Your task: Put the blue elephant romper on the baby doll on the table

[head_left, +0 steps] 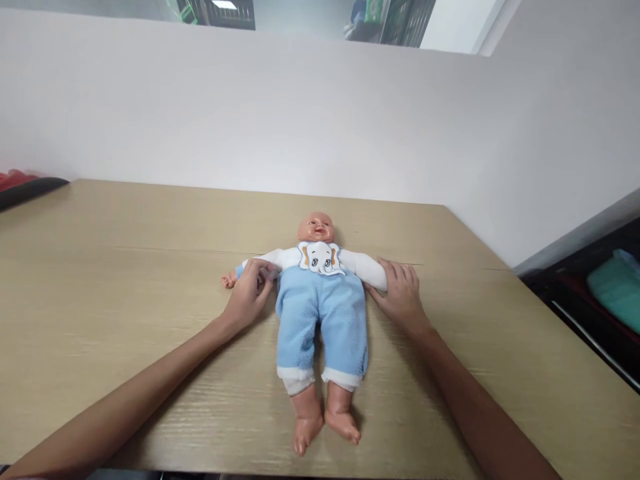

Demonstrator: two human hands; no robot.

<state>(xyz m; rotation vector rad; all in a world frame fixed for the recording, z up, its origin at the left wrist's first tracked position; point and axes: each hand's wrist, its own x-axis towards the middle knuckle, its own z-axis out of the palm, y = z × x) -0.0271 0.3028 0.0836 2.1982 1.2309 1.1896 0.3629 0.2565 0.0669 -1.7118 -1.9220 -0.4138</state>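
Note:
A baby doll (320, 307) lies face up on the wooden table (150, 320), its head away from me and its bare feet toward me. It wears light blue trousers with white cuffs, a white long-sleeved top and a white elephant bib (323, 259). My left hand (255, 287) pinches the doll's sleeve on the left, with the doll's small hand (229, 279) sticking out beyond my fingers. On the other side, my right hand (400, 290) is wrapped round the end of the doll's white sleeve (367, 268), hiding the doll's hand there.
A pale wall (280, 113) rises behind the table, with a window (300, 17) at the top. At the right, a dark shelf or bin holds a teal cloth-like thing (617, 290). Something red (17, 179) and a black edge show at the far left.

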